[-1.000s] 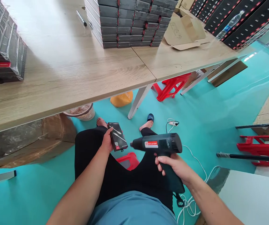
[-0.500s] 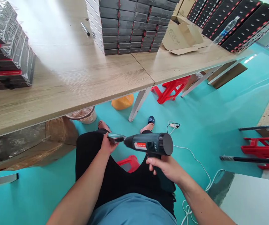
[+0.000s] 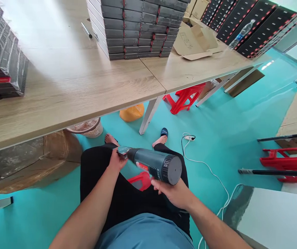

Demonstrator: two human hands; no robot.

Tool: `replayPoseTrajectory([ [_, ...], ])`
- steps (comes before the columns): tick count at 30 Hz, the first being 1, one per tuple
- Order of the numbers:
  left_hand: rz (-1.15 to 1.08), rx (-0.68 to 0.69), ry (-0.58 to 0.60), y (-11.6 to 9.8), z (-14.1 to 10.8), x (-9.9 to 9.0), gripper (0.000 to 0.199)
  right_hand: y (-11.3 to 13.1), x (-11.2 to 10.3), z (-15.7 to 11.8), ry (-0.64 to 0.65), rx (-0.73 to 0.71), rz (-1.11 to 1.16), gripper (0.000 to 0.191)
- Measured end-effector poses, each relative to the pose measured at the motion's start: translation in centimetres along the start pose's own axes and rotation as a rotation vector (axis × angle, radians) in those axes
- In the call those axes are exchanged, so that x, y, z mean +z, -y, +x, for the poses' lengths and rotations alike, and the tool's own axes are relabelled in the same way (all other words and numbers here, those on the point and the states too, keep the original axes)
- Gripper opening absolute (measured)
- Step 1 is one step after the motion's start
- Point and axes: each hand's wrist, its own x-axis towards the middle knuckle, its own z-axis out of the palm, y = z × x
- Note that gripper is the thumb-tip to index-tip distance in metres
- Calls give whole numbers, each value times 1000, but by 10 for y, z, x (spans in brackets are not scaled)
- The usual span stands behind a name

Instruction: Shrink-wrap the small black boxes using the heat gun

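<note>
Above my lap, my left hand (image 3: 117,161) grips a small flat box (image 3: 122,153) that looks dark with a shiny film on it. The heat gun (image 3: 153,164) is dark green with a black ribbed end cap, and my right hand (image 3: 173,192) is wrapped round its handle. Its nozzle points left, close over the box; whether the two touch I cannot tell. The nozzle partly hides the box.
A wooden table (image 3: 73,100) crosses in front, bearing stacked dark boxes (image 3: 140,31), film-wrapped boxes (image 3: 6,65) and an open carton (image 3: 195,39). A bin (image 3: 87,128) and red stool (image 3: 184,98) stand below. A white cable (image 3: 210,167) lies on the floor at right.
The heat gun has swung with my right hand, its rear end moving left and down and its nozzle shifting left over the box. The whole view has shifted slightly.
</note>
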Motion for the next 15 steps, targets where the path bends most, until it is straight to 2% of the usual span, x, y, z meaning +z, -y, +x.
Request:
replayPoseTrajectory([
  [2, 12, 29, -16, -1, -1, -2, 23, 0, -5, 3, -116, 13, 23, 35],
  [4, 11, 58, -33, -3, -3, -5, 27, 1, -19, 2, -148, 70, 94, 37],
  [8, 32, 34, 25, -4, -5, -5, 28, 2, -47, -12, 39, 186, 161, 39],
  [11, 105, -3, 92, 3, -5, -1, 29, 2, -47, -14, 121, 181, 87, 33],
  [15, 249, -7, 123, 14, -10, 4, 24, 13, -36, 17, -36, 76, 104, 29],
])
